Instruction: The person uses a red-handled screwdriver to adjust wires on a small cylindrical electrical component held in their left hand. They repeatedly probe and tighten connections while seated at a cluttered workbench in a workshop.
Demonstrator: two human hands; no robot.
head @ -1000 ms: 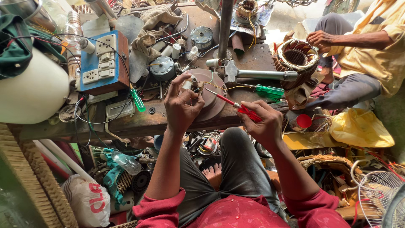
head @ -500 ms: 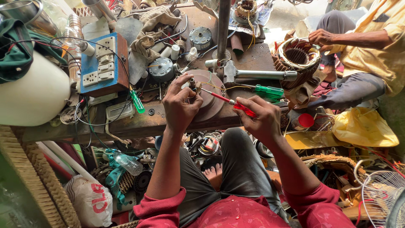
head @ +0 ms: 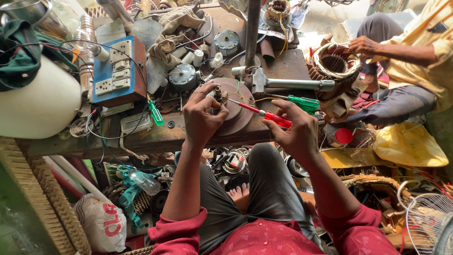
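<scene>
Screwdriver (head: 264, 114): red-handled, lying across the middle of the frame; the right hand (head: 297, 132) is gripping its handle with fingers clamped around it, the tip pointing left toward the small part.
Small part (head: 218, 92): a little dark metal piece with thin wires; the left hand (head: 203, 115) is pinching it between thumb and fingertips, fingers closed on it, just above the round brown disc (head: 236, 106) at centre frame.
Doing it well: judging by the pose, the person is working the tip into the pinched part; the left hand should be holding the piece steady while the tip is staying square to it, with light pressure, since a slip would be sending the blade toward the left fingers or the thin yellow wires.
Workbench (head: 155, 137): worn wood, running across the upper half of the frame, crowded with parts.
Switchboard box (head: 118, 71): blue-faced wooden box, upper left, carrying white sockets and switches.
Green screwdriver (head: 302, 101): lying just above the right hand, apart from it.
White container (head: 37, 106): large and rounded, far left; its contents are not showing.
Plastic bottle (head: 144, 182): lying under the bench, lower left; contents cannot be told.
White sack (head: 101, 222): bottom left, closed, contents hidden.
Other person (head: 415, 61): upper right, in yellow, handling a wound motor stator (head: 335, 63).
</scene>
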